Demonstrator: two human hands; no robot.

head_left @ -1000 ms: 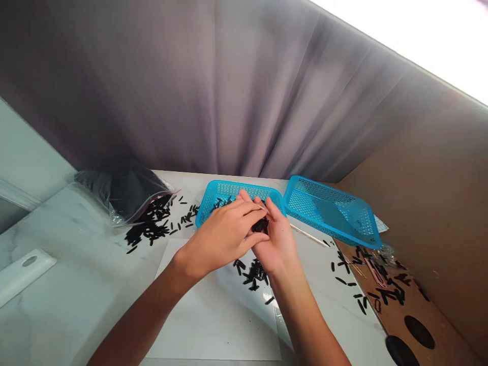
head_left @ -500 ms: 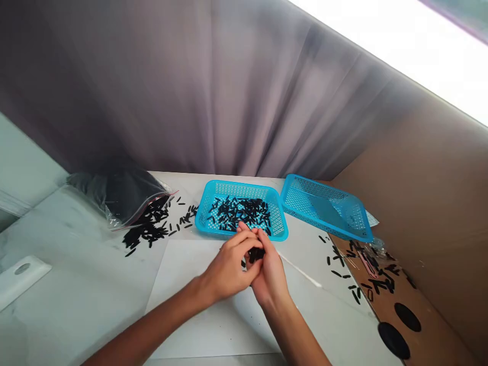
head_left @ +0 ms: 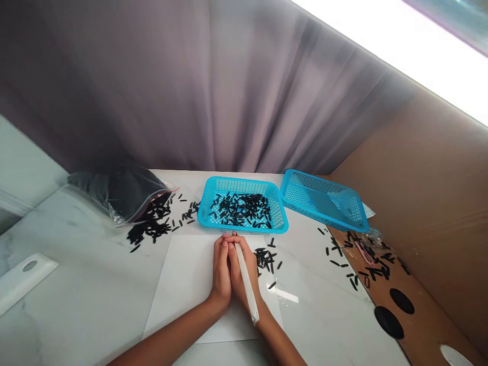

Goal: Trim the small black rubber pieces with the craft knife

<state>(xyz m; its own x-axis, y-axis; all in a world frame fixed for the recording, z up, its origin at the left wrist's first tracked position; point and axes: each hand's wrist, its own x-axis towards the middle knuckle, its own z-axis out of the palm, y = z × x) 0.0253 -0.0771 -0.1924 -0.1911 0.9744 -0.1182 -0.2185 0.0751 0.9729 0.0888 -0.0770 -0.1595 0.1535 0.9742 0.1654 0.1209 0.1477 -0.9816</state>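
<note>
Right hand [head_left: 250,264] grips white stick [head_left: 248,292], long axis pointing forward, slightly left; left hand [head_left: 221,272]: grip hidden, cannot tell

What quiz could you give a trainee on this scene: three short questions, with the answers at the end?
1. Multiple choice: in this view, what does the white stick cross?
A) the left hand
B) the curtain
C) the right hand

2. True or false: the zip-top bag lies to the left of both blue baskets.

3. Open question: what lies loose inside the left basket?

Key:
1. C
2. True
3. Slim black pieces
</note>
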